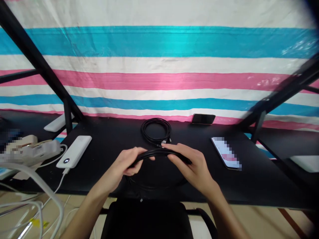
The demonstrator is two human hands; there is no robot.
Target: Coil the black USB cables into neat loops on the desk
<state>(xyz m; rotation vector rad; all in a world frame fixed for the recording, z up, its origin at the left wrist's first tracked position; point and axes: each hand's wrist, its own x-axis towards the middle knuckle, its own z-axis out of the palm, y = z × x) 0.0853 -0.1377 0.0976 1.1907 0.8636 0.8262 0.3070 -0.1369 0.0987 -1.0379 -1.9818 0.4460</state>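
A coiled black cable [159,152] is stretched between my two hands above the front part of the black table. My left hand [132,161] is wrapped round the left side of the loops. On the right side, my right hand [190,161] grips the same bundle, thumb below and fingers over it. The lower part of the loops hangs down toward the table edge, with a small cable end [141,200] showing at lower left. Just beyond my hands lies a second coiled black cable [156,130], its metal plug [163,142] near my right fingertips.
A white power bank [74,152] with a cord plugged in lies at left, beside a white power strip [45,151]. At right is a lit phone [225,153]; a dark phone [203,119] leans against the striped sheet [159,81]. Black frame bars [42,68] slant at both sides.
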